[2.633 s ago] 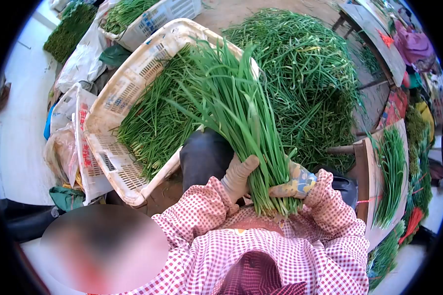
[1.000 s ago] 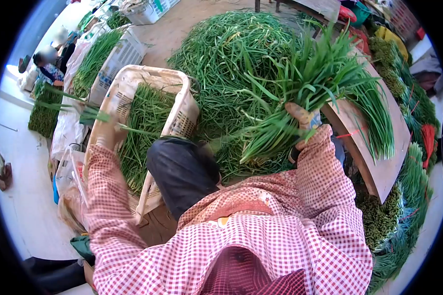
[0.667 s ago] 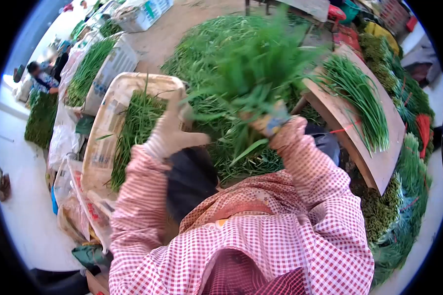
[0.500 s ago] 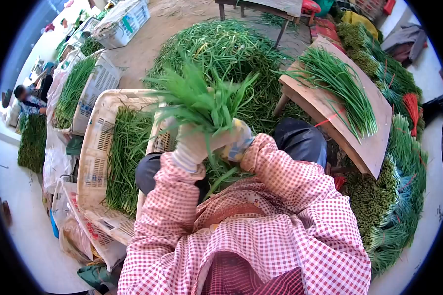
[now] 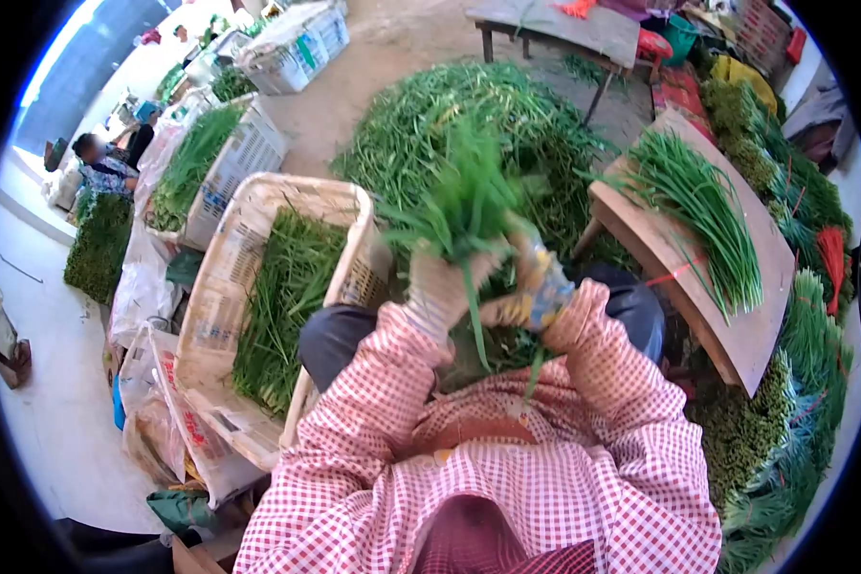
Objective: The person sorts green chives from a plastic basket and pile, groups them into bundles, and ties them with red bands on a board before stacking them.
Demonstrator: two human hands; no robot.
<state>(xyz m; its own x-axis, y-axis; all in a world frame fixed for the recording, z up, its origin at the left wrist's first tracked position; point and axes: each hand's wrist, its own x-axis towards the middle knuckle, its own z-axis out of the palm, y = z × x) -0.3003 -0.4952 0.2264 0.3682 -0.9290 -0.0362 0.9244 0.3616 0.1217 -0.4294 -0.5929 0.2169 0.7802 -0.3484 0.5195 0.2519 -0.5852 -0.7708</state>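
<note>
My left hand (image 5: pixel 452 279), in a pale work glove, is closed around a bunch of green chives (image 5: pixel 469 196). The leaves fan upward and blur with motion, and a few long blades hang down below the fist. Just to its right is my right hand (image 5: pixel 538 279), in a glove patterned blue and yellow, its fingers spread apart beside the base of the bunch. Whether its fingertips touch the leaves cannot be made out. Behind the hands rises a large heap of loose greens (image 5: pixel 421 115) on the floor.
At left stands a cream plastic crate (image 5: pixel 196 335) holding chives. A small wooden table (image 5: pixel 655 253) at right carries a chive pile (image 5: pixel 703 210) and a red tie. Stacked bundles (image 5: pixel 751 440) line the right side. A person (image 5: pixel 105 167) sits far left, near a white crate (image 5: pixel 244 158).
My right hand has come away from the bunch and its fingers have spread. My left hand still grips the chives. The whole view has shifted, so surroundings appear farther right.
</note>
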